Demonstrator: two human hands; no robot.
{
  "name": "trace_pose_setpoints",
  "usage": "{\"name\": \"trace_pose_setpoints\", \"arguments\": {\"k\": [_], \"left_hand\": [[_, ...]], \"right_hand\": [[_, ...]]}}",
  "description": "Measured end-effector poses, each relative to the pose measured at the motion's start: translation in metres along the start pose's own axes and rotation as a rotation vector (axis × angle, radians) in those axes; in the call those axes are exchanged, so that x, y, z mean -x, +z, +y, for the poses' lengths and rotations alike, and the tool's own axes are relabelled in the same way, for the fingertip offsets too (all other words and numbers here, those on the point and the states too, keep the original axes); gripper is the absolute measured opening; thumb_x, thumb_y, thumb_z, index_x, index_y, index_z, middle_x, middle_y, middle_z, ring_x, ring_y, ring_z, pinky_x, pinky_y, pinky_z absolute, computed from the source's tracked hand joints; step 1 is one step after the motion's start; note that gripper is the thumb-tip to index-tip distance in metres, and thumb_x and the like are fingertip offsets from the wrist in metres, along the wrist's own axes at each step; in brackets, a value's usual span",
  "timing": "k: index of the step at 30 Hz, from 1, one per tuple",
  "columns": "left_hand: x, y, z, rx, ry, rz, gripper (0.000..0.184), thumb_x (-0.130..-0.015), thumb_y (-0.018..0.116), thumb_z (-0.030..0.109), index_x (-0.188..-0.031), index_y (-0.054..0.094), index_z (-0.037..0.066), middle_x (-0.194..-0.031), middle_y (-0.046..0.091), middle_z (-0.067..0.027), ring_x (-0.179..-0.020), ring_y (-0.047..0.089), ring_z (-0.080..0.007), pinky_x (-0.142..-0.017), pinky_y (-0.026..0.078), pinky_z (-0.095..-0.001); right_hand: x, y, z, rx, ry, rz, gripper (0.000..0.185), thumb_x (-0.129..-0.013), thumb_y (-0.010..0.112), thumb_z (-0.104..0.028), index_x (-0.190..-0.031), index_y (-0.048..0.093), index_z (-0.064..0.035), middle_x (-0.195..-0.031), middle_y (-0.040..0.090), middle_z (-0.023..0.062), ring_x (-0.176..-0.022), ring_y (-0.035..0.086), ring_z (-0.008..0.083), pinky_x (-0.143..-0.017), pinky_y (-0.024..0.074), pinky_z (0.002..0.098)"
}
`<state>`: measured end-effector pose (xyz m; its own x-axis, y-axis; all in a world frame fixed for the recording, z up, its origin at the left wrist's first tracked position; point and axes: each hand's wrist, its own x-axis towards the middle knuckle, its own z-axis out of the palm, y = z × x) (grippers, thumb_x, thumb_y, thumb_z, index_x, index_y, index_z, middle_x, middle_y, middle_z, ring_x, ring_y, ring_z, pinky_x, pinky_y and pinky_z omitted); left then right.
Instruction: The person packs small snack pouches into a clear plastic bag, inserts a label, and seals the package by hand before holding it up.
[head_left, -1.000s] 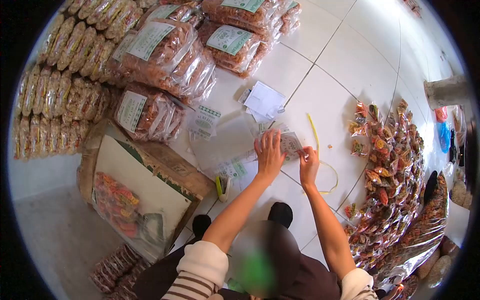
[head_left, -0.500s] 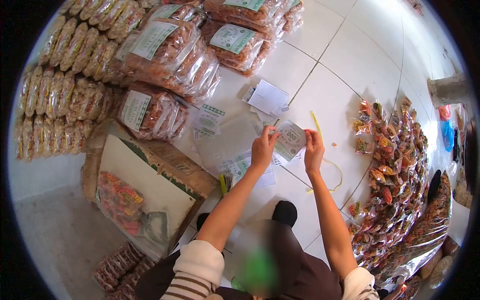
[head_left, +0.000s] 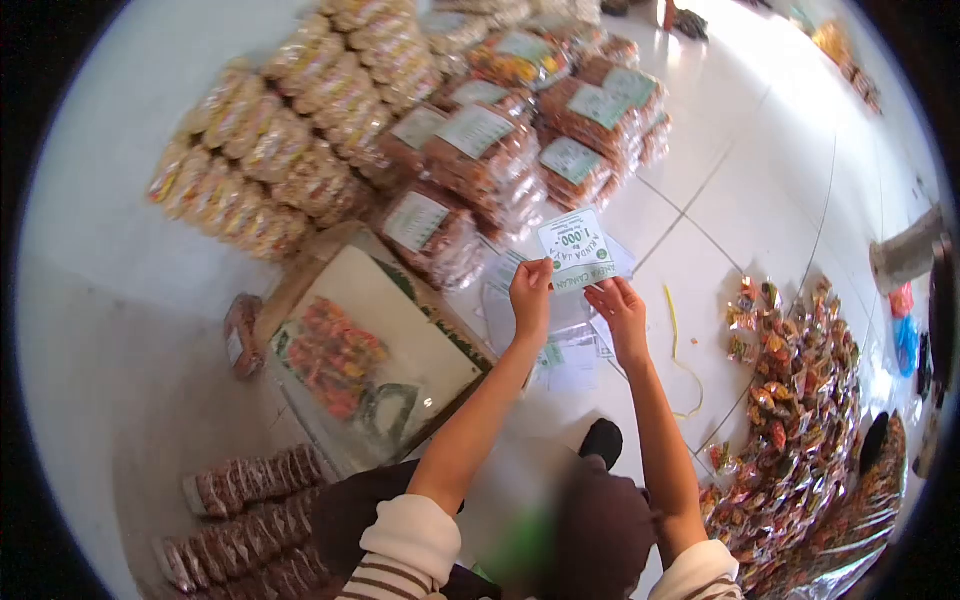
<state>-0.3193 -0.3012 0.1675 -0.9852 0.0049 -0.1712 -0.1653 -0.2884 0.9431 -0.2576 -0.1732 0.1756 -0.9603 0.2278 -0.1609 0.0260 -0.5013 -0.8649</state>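
A white and green printed paper label (head_left: 575, 250), marked "1.000", is held up in front of me over the floor. My left hand (head_left: 531, 295) pinches its lower left side between thumb and fingers. At its lower right edge, the fingers of my right hand (head_left: 620, 312) close on the paper. Below both hands lie clear plastic bags (head_left: 505, 320) and white paper slips (head_left: 572, 369) on the tiles. More pale sheets show partly behind the held label.
Bagged brown snacks with labels (head_left: 485, 150) are stacked ahead, beside rows of pale packets (head_left: 250, 140). A cardboard box (head_left: 340, 265) with a bag of colourful snacks (head_left: 335, 355) on top stands left. Small packets (head_left: 790, 380) are heaped right, near a yellow strip (head_left: 674, 330).
The view has swung, bringing more of the left wall and stacks into sight. The label has turned from a slant to face me more squarely, and my right hand now grips lower on it.
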Motion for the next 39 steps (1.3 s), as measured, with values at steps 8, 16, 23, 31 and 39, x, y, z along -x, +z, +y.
{"name": "trace_pose_setpoints", "arguments": {"k": [8,16,23,31,39], "left_hand": [[0.095,-0.038,0.146,0.157,0.126,0.152,0.02,-0.085,0.057,0.031,-0.088,0.051,0.012,-0.086,0.055,0.0028,-0.078,0.049,-0.0061,-0.071,0.039,-0.0241],[0.172,-0.156,0.17,0.096,0.413,0.305,0.021,-0.088,0.053,0.029,-0.088,0.052,0.008,-0.083,0.054,0.0016,-0.078,0.051,-0.0075,-0.071,0.04,-0.0237],[0.232,-0.244,0.074,-0.912,0.236,0.767,0.04,-0.071,0.07,0.018,-0.102,0.045,0.011,-0.109,0.039,-0.0092,-0.105,0.036,-0.0273,-0.088,0.028,-0.0423],[0.225,-0.238,0.043,-1.295,0.353,0.595,0.05,-0.065,0.071,0.012,-0.105,0.042,0.013,-0.112,0.033,-0.0096,-0.106,0.032,-0.0316,-0.09,0.024,-0.0481],[0.223,-0.239,0.062,-1.27,0.536,0.643,0.022,-0.073,0.065,0.011,-0.089,0.05,0.012,-0.093,0.046,-0.0051,-0.093,0.044,-0.025,-0.081,0.033,-0.0416]], "right_hand": [[0.051,0.123,-0.062,-0.055,-0.124,-0.267,0.016,-0.087,0.052,-0.011,-0.093,0.056,0.0029,-0.087,0.059,0.0081,-0.079,0.057,0.0122,-0.083,0.0478,0.0299],[0.152,0.232,-0.083,0.048,-0.133,-0.217,0.01,-0.084,0.056,-0.01,-0.088,0.059,-0.0012,-0.08,0.058,0.0023,-0.073,0.054,0.0096,-0.07,0.0468,0.0253],[0.227,0.192,0.085,-0.183,0.274,0.151,0.017,-0.085,0.051,-0.005,-0.101,0.051,-0.0016,-0.089,0.054,0.0041,-0.079,0.053,0.0151,-0.075,0.0455,0.03],[0.251,0.148,0.107,-0.014,0.313,0.36,0.017,-0.086,0.047,-0.003,-0.103,0.05,0.0005,-0.098,0.053,0.0068,-0.086,0.054,0.0174,-0.076,0.0452,0.0302],[0.246,0.135,0.129,-0.07,0.438,0.207,0.025,-0.085,0.047,-0.002,-0.11,0.047,0.0006,-0.105,0.053,0.0095,-0.098,0.053,0.0223,-0.09,0.0422,0.036]]}}
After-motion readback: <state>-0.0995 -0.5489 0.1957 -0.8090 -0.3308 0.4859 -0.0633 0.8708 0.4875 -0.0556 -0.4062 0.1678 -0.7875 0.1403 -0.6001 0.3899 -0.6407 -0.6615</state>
